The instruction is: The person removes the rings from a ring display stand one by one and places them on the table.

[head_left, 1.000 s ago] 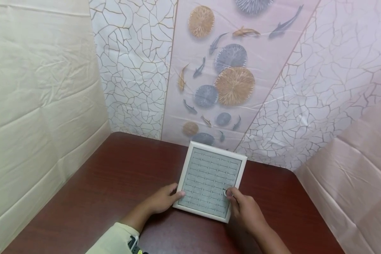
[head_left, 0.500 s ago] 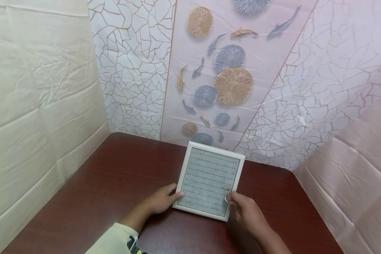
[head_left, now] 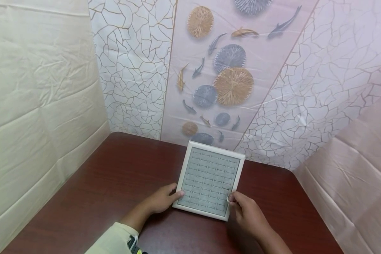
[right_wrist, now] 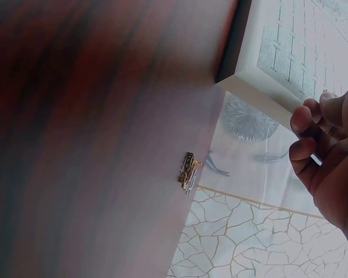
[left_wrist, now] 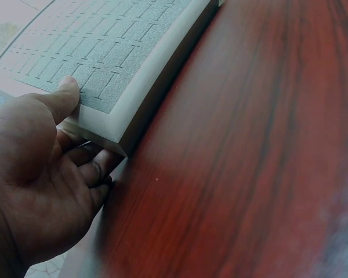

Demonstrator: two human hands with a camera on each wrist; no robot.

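Observation:
A ring display tray (head_left: 190, 150) with a white frame and grey slotted foam (head_left: 209, 176) is tilted up toward me in the head view. My left hand (head_left: 162, 200) grips its lower left edge. In the left wrist view the thumb (left_wrist: 66, 95) lies over the frame and the other fingers are underneath. My right hand (head_left: 249, 213) pinches a small pale ring (head_left: 228, 199) at the right side of the foam. One slot near it looks darker than the others. In the right wrist view the fingers (right_wrist: 301, 119) are curled beside the tray and hide the ring.
A small pile of gold and silver jewellery (right_wrist: 188, 174) lies near the table's far edge in the right wrist view; the tray hides it in the head view. The dark red table (head_left: 130, 169) is bordered by a patterned backdrop (head_left: 136, 70) and beige cloth sides (head_left: 44, 106).
My right hand has moved slightly down and right with the ring, away from the darker slot. The left hand and tray have stayed nearly still.

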